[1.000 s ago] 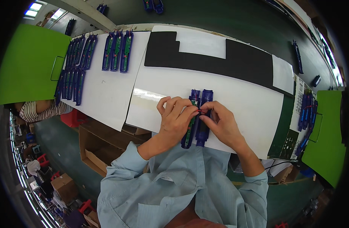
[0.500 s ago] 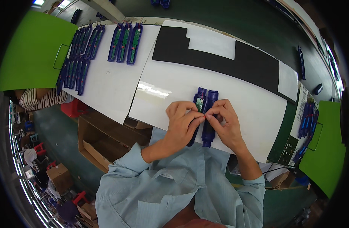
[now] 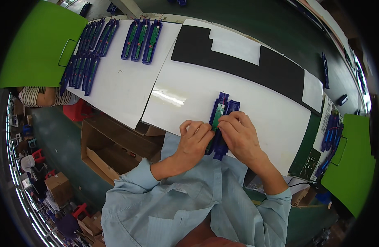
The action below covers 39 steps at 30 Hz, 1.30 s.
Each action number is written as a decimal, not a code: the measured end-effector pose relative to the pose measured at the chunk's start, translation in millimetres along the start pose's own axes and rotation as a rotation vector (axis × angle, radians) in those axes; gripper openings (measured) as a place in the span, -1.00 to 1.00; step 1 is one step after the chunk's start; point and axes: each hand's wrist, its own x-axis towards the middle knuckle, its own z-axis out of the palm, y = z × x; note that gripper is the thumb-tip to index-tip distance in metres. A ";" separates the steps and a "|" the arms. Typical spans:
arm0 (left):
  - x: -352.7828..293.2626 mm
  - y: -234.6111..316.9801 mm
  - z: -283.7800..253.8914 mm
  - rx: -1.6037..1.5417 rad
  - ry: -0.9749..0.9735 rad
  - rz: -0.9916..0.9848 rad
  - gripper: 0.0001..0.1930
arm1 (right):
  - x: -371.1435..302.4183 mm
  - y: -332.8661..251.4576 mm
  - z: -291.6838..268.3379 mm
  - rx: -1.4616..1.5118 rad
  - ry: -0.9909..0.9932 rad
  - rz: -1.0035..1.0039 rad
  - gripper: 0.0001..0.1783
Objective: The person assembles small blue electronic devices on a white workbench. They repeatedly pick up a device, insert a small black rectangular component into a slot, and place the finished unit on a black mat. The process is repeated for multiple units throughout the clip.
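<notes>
In front of me on the white table, a blue plastic housing half (image 3: 222, 97) lies lengthwise with a green circuit board (image 3: 217, 116) inside it. A second blue housing half (image 3: 233, 106) lies close along its right side, partly under my fingers. My left hand (image 3: 192, 141) is closed at the left edge of the housing with the board, its fingertips on that edge. Over the board's right side, my right hand (image 3: 241, 136) has its thumb and fingers drawn together in a pinch; whatever sits between them is hidden. Thin reddish wires show at the housing's far end.
Three blue housings with boards (image 3: 138, 40) lie at the far left, with several more (image 3: 84, 72) beside a green panel (image 3: 37, 47). A black mat (image 3: 239, 64) spans the table's far side. Blue parts (image 3: 332, 131) sit at right. A cardboard box (image 3: 109, 150) stands below.
My hands have moved apart from a shared pinch between the two halves. The left is now at the board housing's left edge, the right over the board. The view has shifted slightly.
</notes>
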 end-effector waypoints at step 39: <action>-44.8 -3.3 8.3 -0.227 0.023 0.067 -0.51 | 22.0 -9.8 -3.4 0.093 -0.288 0.273 -0.95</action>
